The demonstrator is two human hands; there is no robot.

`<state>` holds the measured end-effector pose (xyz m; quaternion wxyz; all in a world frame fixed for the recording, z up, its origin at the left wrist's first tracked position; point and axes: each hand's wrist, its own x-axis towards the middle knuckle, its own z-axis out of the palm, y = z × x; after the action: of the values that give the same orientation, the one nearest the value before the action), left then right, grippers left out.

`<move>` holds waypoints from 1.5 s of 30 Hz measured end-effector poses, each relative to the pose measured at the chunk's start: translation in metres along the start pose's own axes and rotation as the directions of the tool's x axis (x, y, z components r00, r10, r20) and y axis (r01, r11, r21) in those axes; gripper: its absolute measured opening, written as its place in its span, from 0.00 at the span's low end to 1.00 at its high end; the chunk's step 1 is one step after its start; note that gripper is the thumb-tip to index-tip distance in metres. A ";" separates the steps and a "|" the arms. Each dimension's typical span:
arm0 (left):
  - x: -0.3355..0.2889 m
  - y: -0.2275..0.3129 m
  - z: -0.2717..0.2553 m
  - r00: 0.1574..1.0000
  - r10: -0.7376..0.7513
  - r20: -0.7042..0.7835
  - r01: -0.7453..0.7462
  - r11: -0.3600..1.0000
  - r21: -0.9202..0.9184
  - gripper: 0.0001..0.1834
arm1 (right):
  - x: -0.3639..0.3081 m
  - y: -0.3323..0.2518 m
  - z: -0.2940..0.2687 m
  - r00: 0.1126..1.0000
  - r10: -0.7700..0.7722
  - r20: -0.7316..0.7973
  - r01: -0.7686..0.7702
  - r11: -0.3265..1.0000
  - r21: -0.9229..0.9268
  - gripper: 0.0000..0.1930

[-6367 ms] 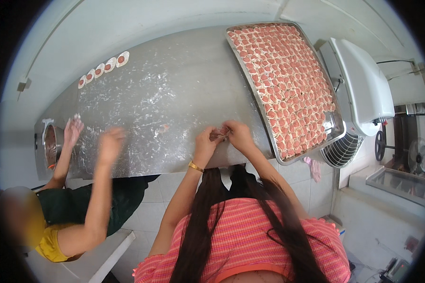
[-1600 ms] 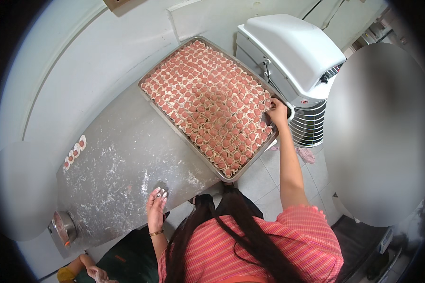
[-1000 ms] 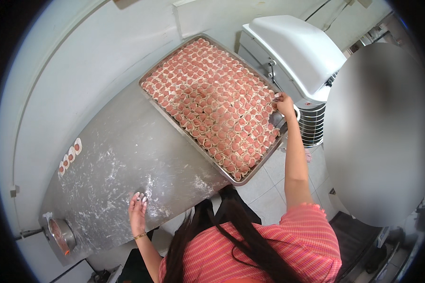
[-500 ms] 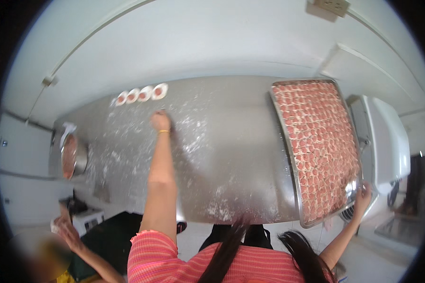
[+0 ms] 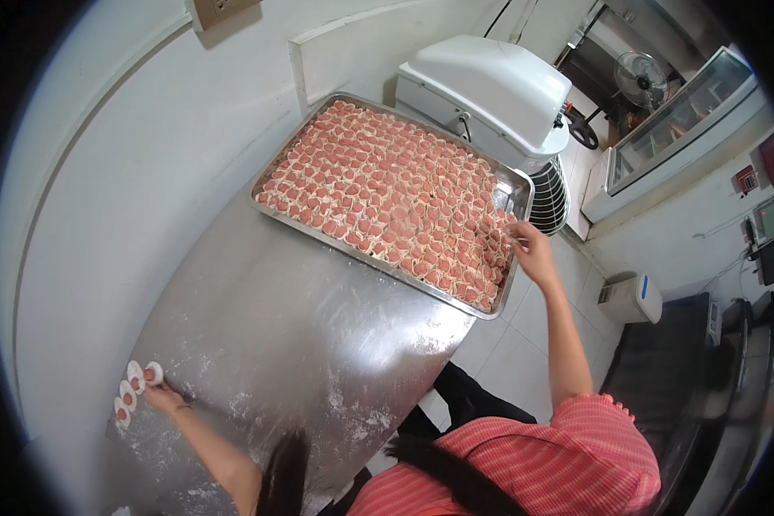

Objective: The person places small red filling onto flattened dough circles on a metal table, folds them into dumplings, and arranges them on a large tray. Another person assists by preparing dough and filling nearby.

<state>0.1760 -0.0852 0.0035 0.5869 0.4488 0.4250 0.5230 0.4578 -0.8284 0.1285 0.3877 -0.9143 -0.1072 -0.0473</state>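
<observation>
Flour (image 5: pixel 374 420) streaks the near bench (image 5: pixel 258 284). The left hand (image 5: pixel 165 397) touches a row's end wrapper (image 5: pixel 156 368), meat (image 5: pixel 150 376) exposed; tugging one edge might tear it or spill meat. The right hand (image 5: pixel 533 248) is at the tray's (image 5: pixel 514 191) packed dumplings (image 5: pixel 387 198); pressing might squash them. Whether either grip is closed on anything cannot be told.

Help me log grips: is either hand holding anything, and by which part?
The left hand seems to pinch a filled wrapper by its near edge. The right hand is at the dumplings; any hold there is unclear.
</observation>
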 end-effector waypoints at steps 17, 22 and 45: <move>-0.402 0.014 0.079 0.636 -0.481 0.603 0.657 0.748 -0.097 0.16 | -0.100 -0.118 0.225 0.512 0.033 0.858 -0.804 0.372 0.465 0.07; -0.415 -0.017 0.070 0.695 -0.506 0.511 0.366 0.861 0.353 0.17 | -0.100 -0.088 0.230 0.633 0.074 0.771 -0.642 0.607 0.468 0.09; -0.444 0.017 0.091 0.695 -0.384 0.607 0.317 0.922 0.220 0.09 | -0.095 -0.098 0.184 0.765 -0.104 0.635 -0.157 0.927 0.341 0.19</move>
<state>0.2198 -0.5340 0.0548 0.7620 0.5384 0.3021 0.1953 0.3431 -0.6450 0.0534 0.4952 -0.7847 -0.2271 0.2957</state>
